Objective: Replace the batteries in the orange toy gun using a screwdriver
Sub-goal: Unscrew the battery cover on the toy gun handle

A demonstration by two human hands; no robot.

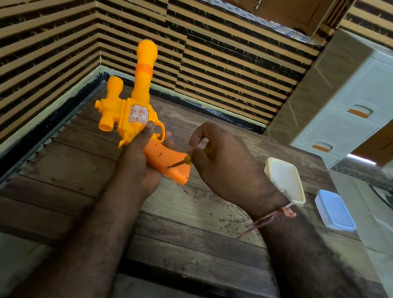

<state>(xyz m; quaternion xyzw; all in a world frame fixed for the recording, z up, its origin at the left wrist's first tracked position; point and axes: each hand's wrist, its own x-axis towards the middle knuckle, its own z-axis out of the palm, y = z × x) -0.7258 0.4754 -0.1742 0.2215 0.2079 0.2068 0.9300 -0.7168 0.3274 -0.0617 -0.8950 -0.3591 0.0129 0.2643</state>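
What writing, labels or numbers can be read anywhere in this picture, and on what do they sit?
No text can be read.
Sticker on the side of the orange toy gun: a white and orange pattern, too blurred to make out any words.
Cream container and blue lid on the wooden table: no lettering shows.
White drawer unit: no lettering shows.

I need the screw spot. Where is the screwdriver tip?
Head view, centre: the screwdriver tip touches the toy gun grip's lower end, left of the right hand.
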